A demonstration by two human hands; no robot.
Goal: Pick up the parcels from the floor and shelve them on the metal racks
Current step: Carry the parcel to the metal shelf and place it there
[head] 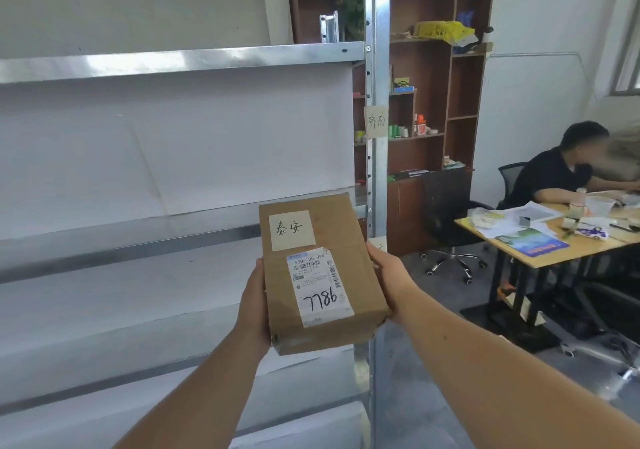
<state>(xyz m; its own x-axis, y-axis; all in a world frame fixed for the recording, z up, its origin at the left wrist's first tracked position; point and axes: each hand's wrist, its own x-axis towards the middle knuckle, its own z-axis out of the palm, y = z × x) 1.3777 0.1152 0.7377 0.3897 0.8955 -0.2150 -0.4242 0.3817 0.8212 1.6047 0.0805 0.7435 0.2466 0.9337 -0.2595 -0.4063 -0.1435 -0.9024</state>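
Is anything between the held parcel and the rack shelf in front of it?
Nothing visible. The left hand and right hand hold the parcel before the shelf; the post stands just right of it.

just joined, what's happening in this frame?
A person holds a brown parcel with both hands, left hand on its left side, right hand on its right, in front of a metal rack. The parcel is in the air, not yet on a shelf. A second person sits at a desk on the right.
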